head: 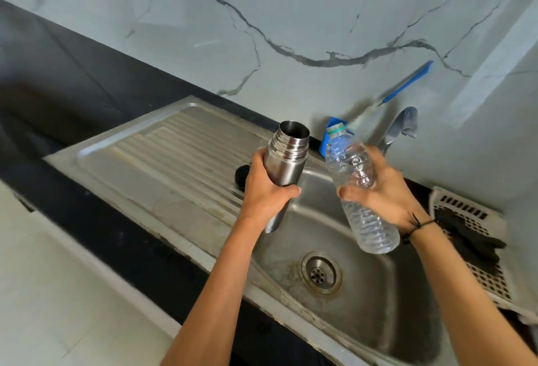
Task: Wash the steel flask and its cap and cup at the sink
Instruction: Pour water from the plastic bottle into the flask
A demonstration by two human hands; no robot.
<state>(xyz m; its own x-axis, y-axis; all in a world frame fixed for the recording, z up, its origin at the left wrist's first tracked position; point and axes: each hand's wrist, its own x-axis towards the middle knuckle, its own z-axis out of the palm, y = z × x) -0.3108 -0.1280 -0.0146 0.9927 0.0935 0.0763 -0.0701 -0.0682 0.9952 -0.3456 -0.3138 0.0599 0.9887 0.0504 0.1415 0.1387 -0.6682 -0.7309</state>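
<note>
Two bare forearms enter from the lower edge, one from about 7 o'clock, the other from about 5 o'clock. No sleeves show on either; both are uncovered right to the frame's edge. The left hand (pixel 266 188) wears no ring, band or watch. The right hand (pixel 381 194) has a thin black cord bracelet (pixel 419 224) round its wrist, knotted, with short loose ends sticking out. Fingernails are short and unpainted where visible.
</note>
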